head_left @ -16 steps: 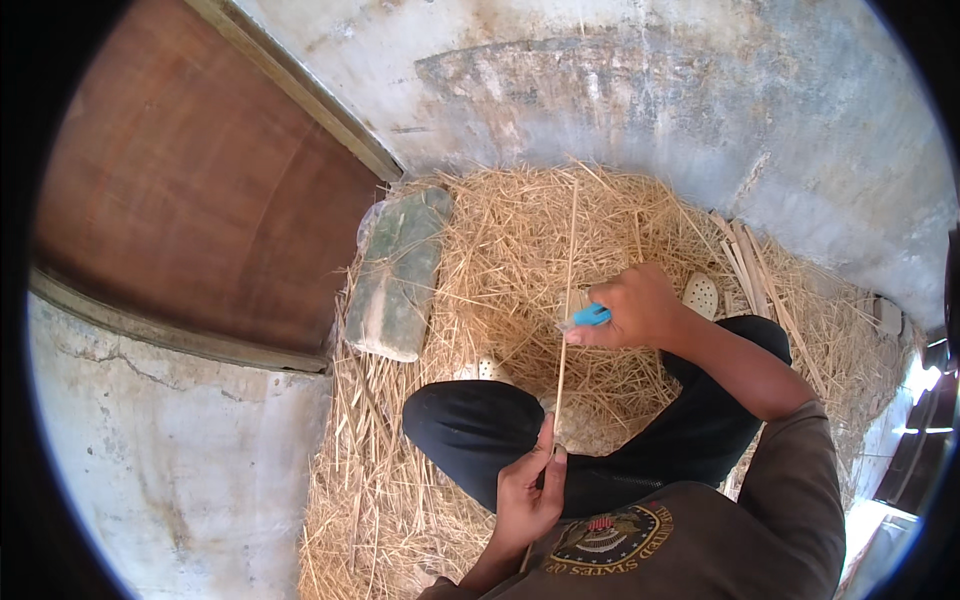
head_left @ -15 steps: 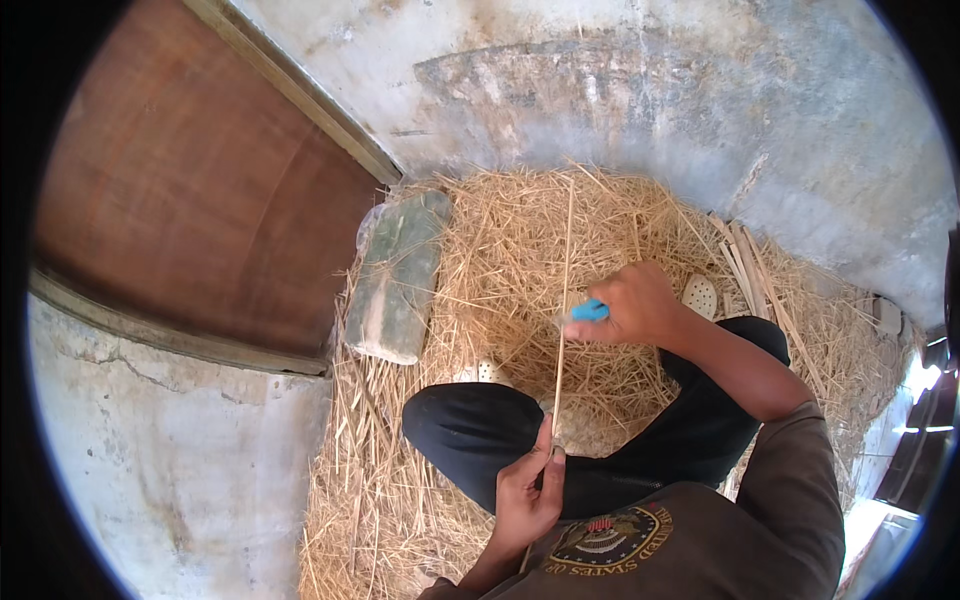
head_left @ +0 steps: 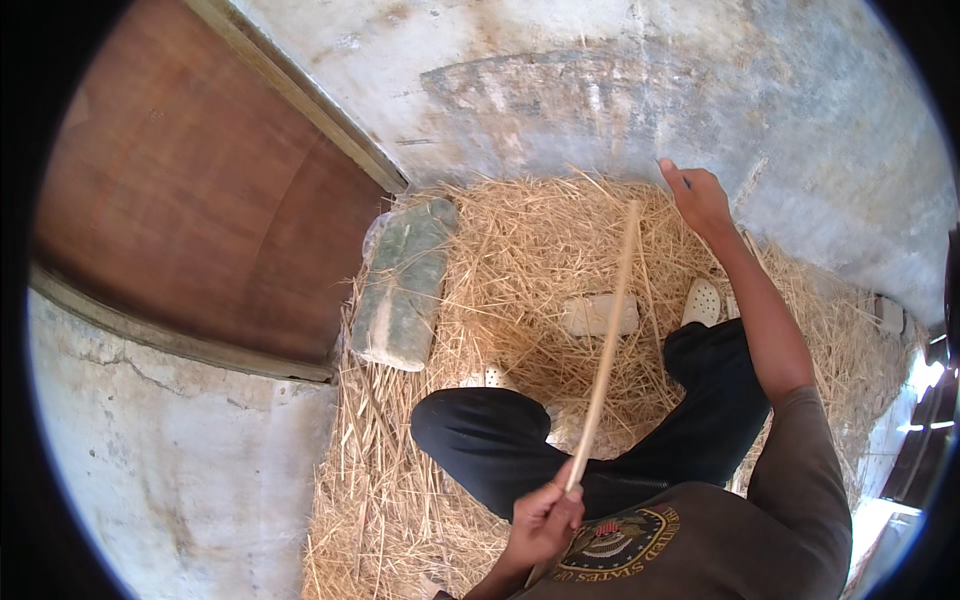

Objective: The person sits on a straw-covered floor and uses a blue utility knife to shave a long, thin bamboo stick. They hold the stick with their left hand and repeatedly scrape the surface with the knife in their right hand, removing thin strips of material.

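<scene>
My left hand [head_left: 545,522] is closed around the lower part of a long, thin bamboo strip [head_left: 606,362], close to my shirt. The strip slants up and away to the right, blurred by motion, and its far end is free above the straw. My right hand [head_left: 703,205] is raised at the far right near the wall, apart from the strip. Its fingers are closed round a small tool; only a dark bit [head_left: 687,183] shows, the rest being hidden in the fist.
Straw [head_left: 510,250] covers the ground, with a pale brick [head_left: 590,315] beneath the strip. A greenish stone block [head_left: 402,285] lies at the left beside a brown door panel [head_left: 200,200]. Cream clogs [head_left: 703,302] are on my feet. A stained wall [head_left: 560,100] closes the far side.
My right hand, with the blue tool in it, has left the strip and swung far and right. My left hand has moved slightly nearer to me, and the strip's far end has tilted right.
</scene>
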`<state>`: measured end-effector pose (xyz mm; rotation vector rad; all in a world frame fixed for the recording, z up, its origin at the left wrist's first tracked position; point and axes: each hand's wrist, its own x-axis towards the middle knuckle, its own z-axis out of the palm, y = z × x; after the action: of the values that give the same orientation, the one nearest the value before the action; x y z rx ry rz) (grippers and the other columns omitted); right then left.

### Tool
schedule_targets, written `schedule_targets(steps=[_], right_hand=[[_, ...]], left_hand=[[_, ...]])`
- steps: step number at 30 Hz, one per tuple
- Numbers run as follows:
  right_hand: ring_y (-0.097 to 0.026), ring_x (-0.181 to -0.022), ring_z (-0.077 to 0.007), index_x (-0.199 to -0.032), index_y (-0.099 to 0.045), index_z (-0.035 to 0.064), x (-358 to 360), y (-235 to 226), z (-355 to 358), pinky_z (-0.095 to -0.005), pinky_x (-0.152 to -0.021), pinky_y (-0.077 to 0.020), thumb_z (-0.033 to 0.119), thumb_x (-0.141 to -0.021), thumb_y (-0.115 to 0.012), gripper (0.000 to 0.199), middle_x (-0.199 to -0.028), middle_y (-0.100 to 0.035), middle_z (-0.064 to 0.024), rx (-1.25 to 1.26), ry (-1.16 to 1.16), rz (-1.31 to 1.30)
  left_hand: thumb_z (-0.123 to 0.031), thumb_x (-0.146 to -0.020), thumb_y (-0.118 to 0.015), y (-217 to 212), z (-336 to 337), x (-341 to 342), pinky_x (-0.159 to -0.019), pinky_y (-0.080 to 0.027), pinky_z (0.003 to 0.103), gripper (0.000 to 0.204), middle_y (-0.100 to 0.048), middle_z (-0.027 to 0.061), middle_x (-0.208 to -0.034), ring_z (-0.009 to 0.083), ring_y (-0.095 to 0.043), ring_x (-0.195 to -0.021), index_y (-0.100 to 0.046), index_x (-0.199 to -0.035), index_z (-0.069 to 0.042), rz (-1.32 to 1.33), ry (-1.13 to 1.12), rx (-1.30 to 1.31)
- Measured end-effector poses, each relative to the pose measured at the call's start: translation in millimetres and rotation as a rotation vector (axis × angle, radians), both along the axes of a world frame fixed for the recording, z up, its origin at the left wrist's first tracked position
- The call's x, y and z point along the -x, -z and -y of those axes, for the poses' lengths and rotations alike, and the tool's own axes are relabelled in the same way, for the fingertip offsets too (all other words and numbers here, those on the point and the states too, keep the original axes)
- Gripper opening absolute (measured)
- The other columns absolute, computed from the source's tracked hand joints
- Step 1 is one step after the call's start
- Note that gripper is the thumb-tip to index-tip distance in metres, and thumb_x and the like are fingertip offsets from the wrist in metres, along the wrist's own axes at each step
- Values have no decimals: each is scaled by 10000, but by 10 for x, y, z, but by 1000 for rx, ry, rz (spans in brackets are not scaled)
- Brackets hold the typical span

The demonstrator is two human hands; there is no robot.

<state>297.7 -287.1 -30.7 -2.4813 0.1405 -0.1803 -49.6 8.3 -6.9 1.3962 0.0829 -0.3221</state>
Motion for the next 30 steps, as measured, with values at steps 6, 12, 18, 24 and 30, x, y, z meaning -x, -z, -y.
schedule_targets(steps=[6,12,18,24,30], right_hand=[[-560,-446,-257,-602,-617,84,992,61,-723,-388,-455,-425,725,-792,-555,672,-485,-534,-84,40,-569,350],[-554,-411,-268,-541,-556,93,1208,-120,-996,-384,-411,-408,692,-735,-645,636,-449,-512,-71,102,-757,250],[-535,-390,-262,-528,-540,98,1058,-85,-933,-377,-398,-399,706,-740,-629,649,-431,-490,-69,56,-636,383],[-530,-378,-250,-524,-551,104,1090,-57,-903,-376,-396,-406,704,-747,-621,644,-421,-482,-57,178,-652,304],[-549,-395,-252,-540,-587,86,943,-63,-922,-378,-412,-424,772,-762,-533,723,-440,-518,-85,140,-602,300]], left_hand=[[-94,-1012,-430,215,-96,-341,-372,-319,164,443,-515,25,-659,36,-376,-403,-377,-1452,-87,-54,-105,224],[-110,-1010,-459,-14,-29,-429,-386,-307,159,444,-511,13,-666,25,-379,-435,-383,-1445,-63,-59,-134,62],[-98,-1002,-467,-78,69,-404,-411,-318,162,436,-504,-1,-658,21,-392,-472,-402,-1428,-30,-73,-116,35],[-73,-984,-520,125,88,-355,-512,-347,171,427,-493,-32,-662,12,-411,-565,-439,-1396,9,83,-142,-61],[-60,-971,-530,-58,95,-432,-544,-360,178,408,-471,-41,-640,18,-413,-594,-469,-1361,43,170,-110,-414]])
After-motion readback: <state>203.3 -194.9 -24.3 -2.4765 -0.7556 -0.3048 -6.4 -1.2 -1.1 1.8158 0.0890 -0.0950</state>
